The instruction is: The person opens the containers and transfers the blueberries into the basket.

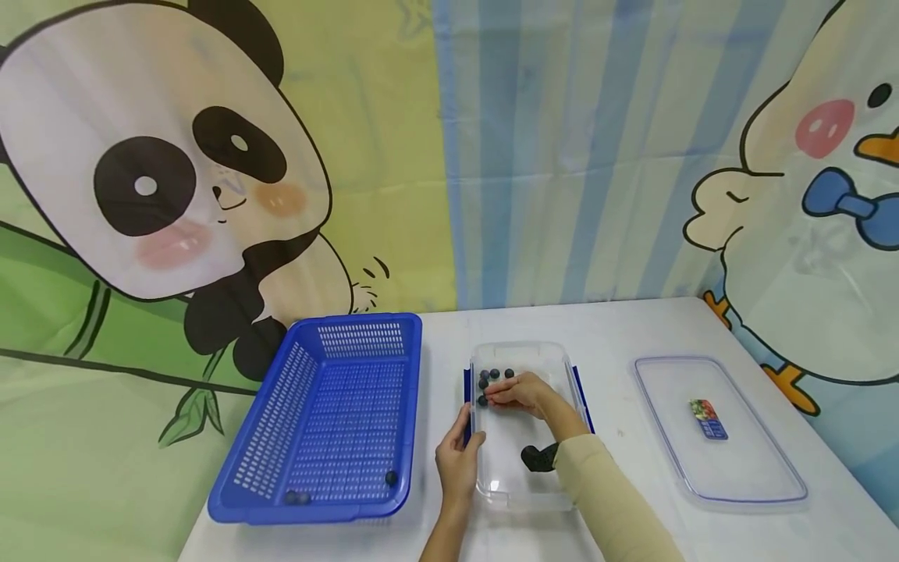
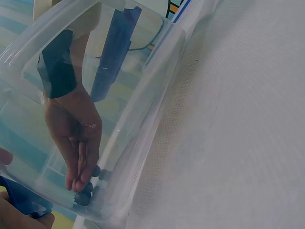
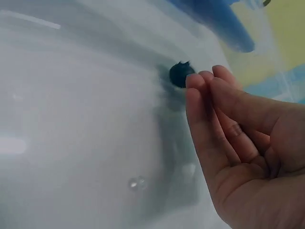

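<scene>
A clear plastic box (image 1: 509, 445) with blue side latches stands before me. My left hand (image 1: 458, 467) grips its left wall by the latch (image 2: 21, 198), thumb on the inner side and fingers outside. My right hand (image 1: 520, 393) reaches down into the box, its fairly straight fingers gathered at the tips. Several dark blueberries (image 1: 495, 374) lie along the far left of the box floor. In the right wrist view one blueberry (image 3: 181, 74) sits right at the fingertips (image 3: 194, 81), partly hidden by them.
Left of the box stands a blue plastic basket (image 1: 414, 375) with a few blueberries (image 1: 391, 478) at its near end. A clear lid (image 1: 730, 468) with a printed label (image 1: 708, 419) lies on the white table (image 1: 618, 336) at the right. A cartoon curtain (image 1: 520, 156) hangs behind.
</scene>
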The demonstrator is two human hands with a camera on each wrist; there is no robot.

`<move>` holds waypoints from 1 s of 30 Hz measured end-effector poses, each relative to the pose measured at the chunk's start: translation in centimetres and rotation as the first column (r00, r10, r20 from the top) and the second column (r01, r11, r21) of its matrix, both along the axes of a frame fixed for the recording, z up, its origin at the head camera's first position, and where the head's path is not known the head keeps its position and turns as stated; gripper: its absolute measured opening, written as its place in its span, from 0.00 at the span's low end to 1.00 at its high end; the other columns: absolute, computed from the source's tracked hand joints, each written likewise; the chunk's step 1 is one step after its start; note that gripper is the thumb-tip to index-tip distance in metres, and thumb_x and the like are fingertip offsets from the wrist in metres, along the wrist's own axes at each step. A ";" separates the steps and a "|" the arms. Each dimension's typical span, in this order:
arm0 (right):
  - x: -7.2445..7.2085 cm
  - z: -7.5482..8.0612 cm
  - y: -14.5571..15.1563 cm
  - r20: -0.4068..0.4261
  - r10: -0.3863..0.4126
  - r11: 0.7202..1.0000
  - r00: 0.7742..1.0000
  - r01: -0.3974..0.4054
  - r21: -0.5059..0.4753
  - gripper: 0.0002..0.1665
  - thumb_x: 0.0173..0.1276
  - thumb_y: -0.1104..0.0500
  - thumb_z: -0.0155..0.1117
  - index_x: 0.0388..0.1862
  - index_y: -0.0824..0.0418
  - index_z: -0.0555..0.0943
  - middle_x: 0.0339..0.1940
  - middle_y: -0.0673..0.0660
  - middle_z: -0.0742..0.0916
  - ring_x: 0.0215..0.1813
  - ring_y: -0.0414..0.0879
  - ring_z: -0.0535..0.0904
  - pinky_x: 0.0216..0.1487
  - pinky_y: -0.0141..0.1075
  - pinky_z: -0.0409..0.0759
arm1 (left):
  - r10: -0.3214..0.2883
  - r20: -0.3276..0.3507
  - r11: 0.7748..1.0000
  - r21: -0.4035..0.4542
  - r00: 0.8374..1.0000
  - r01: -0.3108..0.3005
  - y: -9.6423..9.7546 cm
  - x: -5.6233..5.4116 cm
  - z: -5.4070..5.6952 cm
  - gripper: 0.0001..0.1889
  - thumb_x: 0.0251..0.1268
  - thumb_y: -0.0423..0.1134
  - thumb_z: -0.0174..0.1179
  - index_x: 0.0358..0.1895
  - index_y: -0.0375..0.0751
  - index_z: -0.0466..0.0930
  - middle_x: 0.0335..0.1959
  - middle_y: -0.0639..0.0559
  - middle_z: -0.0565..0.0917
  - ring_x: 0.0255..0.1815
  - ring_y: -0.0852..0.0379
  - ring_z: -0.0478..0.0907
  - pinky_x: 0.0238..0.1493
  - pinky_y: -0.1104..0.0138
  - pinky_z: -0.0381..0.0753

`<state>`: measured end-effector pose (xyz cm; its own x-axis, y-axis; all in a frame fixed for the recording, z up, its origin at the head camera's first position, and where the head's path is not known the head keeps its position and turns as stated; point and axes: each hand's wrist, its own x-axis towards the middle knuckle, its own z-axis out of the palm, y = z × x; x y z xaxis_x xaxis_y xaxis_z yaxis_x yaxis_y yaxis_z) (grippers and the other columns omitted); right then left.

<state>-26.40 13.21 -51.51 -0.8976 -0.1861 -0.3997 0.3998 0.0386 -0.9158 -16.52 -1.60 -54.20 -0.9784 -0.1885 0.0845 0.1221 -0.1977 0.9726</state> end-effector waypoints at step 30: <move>0.4 -2.0 -0.1 0.097 0.035 0.996 0.995 -0.027 -0.086 0.18 0.58 0.70 0.63 0.49 0.75 0.78 0.40 0.64 0.85 0.42 0.53 0.83 0.46 0.39 0.81 | 0.022 0.028 1.000 0.009 0.999 -0.022 0.1 0.0 0.0 0.26 0.50 0.21 0.55 0.58 0.28 0.70 0.60 0.40 0.71 0.64 0.48 0.64 0.61 0.70 0.61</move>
<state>-26.00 13.14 -53.53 -0.8480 -0.2501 -0.4672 0.4877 -0.0236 -0.8727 -16.48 -1.46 -54.21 -0.9759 -0.2109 0.0554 0.0993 -0.2041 0.9739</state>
